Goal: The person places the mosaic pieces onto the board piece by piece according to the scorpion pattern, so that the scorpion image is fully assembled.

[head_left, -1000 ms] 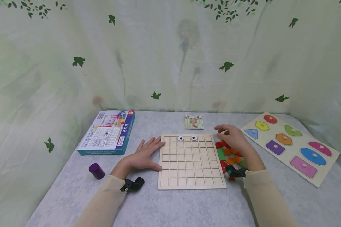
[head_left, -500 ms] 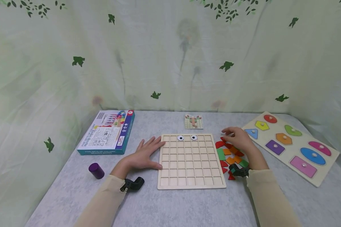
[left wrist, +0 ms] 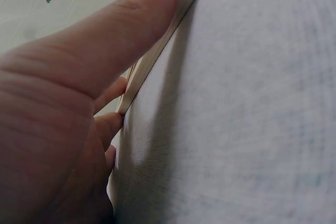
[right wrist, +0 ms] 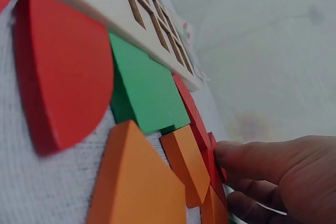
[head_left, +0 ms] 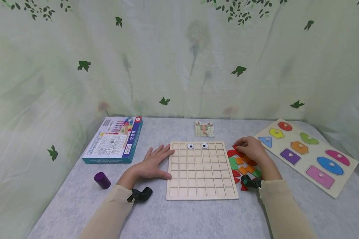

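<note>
A square wooden grid board lies flat on the table, with two round eye pieces near its top edge. My left hand rests spread along the board's left side, fingertips and thumb touching its rim; the left wrist view shows the thumb against that edge. Beside the board's right side is a loose pile of red, green and orange blocks. Over the pile's far end, my right hand pinches a red block between thumb and fingers. Its fingertips are partly hidden.
A small pattern card lies behind the board. To the left are a flat box and a purple cylinder. A knobbed shape puzzle sits at the right, close to my right forearm. A printed curtain hangs behind the table.
My right hand has moved right and slightly toward me from beside the board's top right corner, down onto the red blocks. The left hand and the board stay in place.
</note>
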Demonstrator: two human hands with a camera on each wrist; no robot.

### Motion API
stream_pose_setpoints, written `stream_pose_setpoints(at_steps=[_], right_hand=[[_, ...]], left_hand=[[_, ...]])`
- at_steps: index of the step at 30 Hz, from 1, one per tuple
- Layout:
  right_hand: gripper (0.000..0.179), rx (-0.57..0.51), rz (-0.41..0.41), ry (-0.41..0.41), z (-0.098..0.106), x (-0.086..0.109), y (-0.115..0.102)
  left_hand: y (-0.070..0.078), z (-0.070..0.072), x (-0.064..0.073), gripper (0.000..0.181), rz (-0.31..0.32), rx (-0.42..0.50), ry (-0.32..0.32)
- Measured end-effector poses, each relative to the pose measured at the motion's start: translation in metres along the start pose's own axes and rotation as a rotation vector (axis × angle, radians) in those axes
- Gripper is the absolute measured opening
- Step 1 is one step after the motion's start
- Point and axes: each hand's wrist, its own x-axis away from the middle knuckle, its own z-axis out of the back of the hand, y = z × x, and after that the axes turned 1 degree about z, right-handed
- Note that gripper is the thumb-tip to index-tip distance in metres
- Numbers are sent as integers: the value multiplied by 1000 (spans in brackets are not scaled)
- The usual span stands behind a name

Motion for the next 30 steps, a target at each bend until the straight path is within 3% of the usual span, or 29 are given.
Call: stream_pose_setpoints(at_steps=[21,30], right_hand=[[26,-88,-6,10,0,0,-1],[20,-150,48,117,-3,0,-8]], left_hand=[[0,0,0,99,1,0,4],[-1,0,0,99,-29,11,12]])
